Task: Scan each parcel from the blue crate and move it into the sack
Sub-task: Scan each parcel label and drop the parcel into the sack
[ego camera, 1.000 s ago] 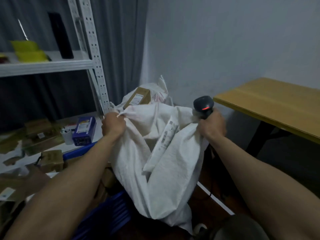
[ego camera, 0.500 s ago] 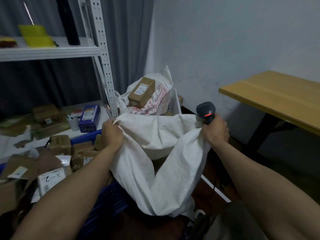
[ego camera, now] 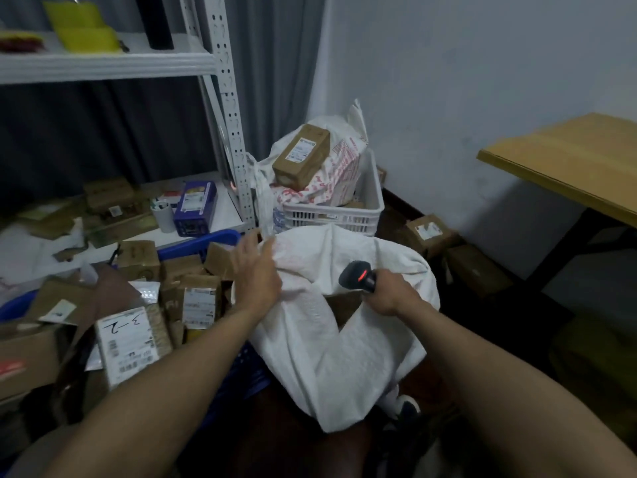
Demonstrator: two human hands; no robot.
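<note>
**Sack mouth up beside the crate, no parcel in hand**

Nearest: the white sack (ego camera: 327, 346) slumped in front of the person, between the two forearms. Its mouth faced up so parcels could drop in.

The left hand (ego camera: 256, 272) lay on the sack's left rim with fingers straight and apart, gripping nothing. It was likely there to steady or flatten the cloth.

The right hand (ego camera: 393, 294) was clamped round the handle of the scanner (ego camera: 358, 276). The scanner's red light was on and its head pointed left, toward the crate side, ready for a label. Cannot tell if this hand also pinched the sack's edge.

A brown patch showed inside the mouth, just under the scanner, probably a parcel already in.

The blue crate (ego camera: 201, 243) sat just left of the sack, against it, heaped with parcels. Labels were mostly up, handy for scanning:
- a white packet (ego camera: 127, 343) marked 3-2
- a brown box (ego camera: 200, 301) close to the left wrist

Judged: between parcels, next pick not yet made, most of the crate left.

Farther back:
- a purple box (ego camera: 194, 208) on the low shelf board
- a white basket (ego camera: 336, 213) behind the sack, holding bagged goods with a brown carton (ego camera: 301, 157) on top
- a small floor box (ego camera: 427, 232) by the wall
- a wooden table (ego camera: 568, 157) at far right
</note>
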